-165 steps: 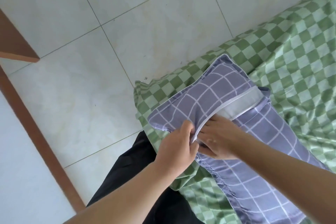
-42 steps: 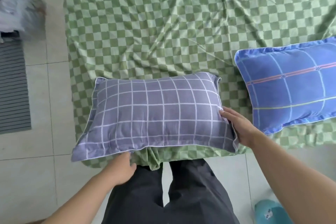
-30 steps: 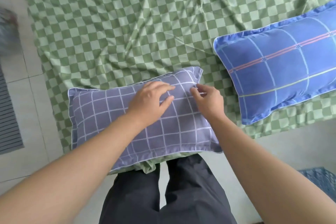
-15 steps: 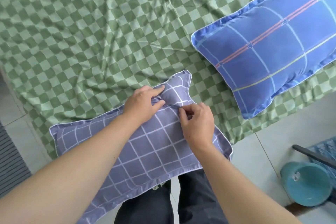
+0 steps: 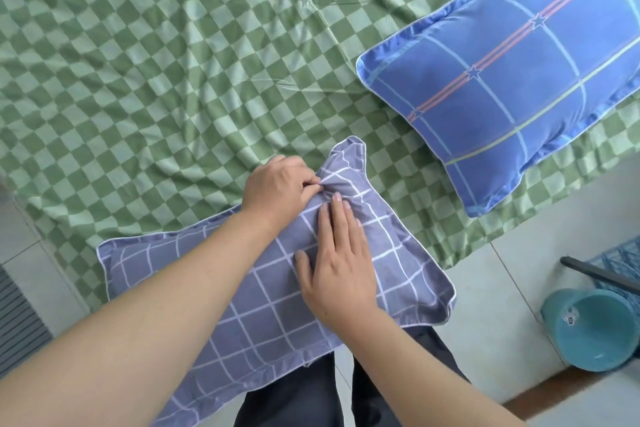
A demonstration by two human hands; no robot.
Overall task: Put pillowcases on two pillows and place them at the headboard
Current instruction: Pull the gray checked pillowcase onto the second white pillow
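Grey-purple white-grid fabric pillow (image 5: pixel 263 291) lies at near edge of green checkered bed sheet (image 5: pixel 156 80), overhanging toward person's legs. Left hand (image 5: pixel 277 185) fingers (image 5: pixel 313 184) clenched, pinching bunched case cloth at far corner, likely tugging it square. Right hand (image 5: pixel 337 260) fingers (image 5: pixel 337 215) released, flat, pressing filling just nearside of pinch. Blue striped satin pillow (image 5: pixel 512 80) well beyond fingertips, rightward, already cased.

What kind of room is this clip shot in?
Most likely a bedroom in a home: a bed under a green checked sheet, two cased pillows on it, a grey grid one and a blue plaid one, and a tiled floor.
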